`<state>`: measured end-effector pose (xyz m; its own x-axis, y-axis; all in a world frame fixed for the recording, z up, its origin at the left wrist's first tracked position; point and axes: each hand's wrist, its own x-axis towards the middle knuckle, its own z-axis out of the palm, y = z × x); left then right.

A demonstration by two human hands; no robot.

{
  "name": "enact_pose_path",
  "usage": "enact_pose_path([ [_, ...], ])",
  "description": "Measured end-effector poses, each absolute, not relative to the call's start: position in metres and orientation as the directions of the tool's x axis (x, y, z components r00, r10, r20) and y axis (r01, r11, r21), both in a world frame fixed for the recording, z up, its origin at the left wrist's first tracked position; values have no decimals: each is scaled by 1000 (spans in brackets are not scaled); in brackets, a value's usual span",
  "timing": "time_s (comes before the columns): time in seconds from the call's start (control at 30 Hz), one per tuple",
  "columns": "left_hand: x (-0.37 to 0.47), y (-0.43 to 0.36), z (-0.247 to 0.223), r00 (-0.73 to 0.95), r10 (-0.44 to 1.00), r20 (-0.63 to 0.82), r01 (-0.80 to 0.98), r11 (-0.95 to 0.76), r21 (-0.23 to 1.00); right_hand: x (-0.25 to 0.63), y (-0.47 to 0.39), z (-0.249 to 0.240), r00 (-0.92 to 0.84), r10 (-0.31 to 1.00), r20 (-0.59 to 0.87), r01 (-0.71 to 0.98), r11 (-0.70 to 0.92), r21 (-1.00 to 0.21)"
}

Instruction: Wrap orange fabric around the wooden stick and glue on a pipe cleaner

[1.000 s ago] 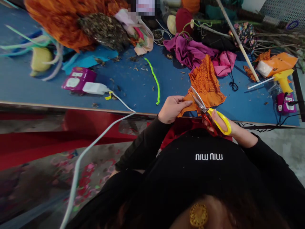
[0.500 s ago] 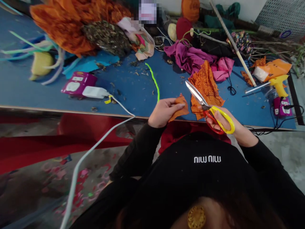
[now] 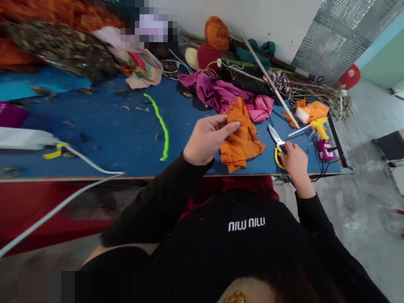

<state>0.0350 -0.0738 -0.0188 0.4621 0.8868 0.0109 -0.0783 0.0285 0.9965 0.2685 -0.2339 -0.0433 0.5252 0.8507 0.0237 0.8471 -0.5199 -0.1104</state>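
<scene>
My left hand [image 3: 205, 139] is closed, its thumb and fingers pinching a small piece of orange fabric [image 3: 232, 126]. That piece overlaps a larger crinkled orange cloth [image 3: 248, 141] on the blue table, so the border between them is hard to make out. Farther right, my right hand [image 3: 294, 160] has its fingers on the handles of a pair of scissors [image 3: 276, 135]. The scissors lie at the table's right side, blades pointing away from me, one yellow handle loop showing. The other loop is mostly hidden under my fingers.
A bright green pipe cleaner [image 3: 160, 122] lies left of my left hand. Behind are purple cloth [image 3: 208, 90], a wooden stick [image 3: 268, 78] and twigs. A yellow glue gun [image 3: 320, 125] and a purple power socket [image 3: 325, 150] sit near the right edge. A white cable [image 3: 85, 158] crosses the front edge.
My right hand has carried the scissors rightwards and down onto the table. My left hand keeps the small orange piece, now over the larger cloth. The view has turned right.
</scene>
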Motion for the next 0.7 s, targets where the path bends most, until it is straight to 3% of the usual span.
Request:
enact_pose_path([
  [0.07,53,-81,-15,525,850,51,-75,-14,997,263,-233,-32,497,861,106,863,-478,-165],
  [0.13,69,-88,-13,600,797,70,-77,-30,997,258,-230,-19,458,869,187,863,-384,-330],
  [0.2,82,-95,-12,684,726,71,-101,-2,995,254,-224,-13,343,912,224,851,-201,-485],
  [0.3,96,-98,-15,786,617,34,-115,93,989,257,-211,-16,230,941,247,811,-45,-583],
  [0.43,98,-90,-24,782,620,-57,-92,205,974,301,-177,-22,461,831,311,719,-144,-680],
  [0.5,93,-84,-28,718,695,-35,-111,165,980,339,-152,-17,596,704,387,738,-291,-609],
  [0.57,85,-79,-31,653,757,-6,-119,110,987,379,-126,-8,627,619,473,777,-457,-433],
  [0.63,76,-72,-32,591,806,8,-100,63,993,412,-104,1,640,636,431,764,-586,-269],
  [0.7,65,-63,-34,509,859,48,-69,-15,997,431,-93,9,615,732,293,782,-614,-110],
])
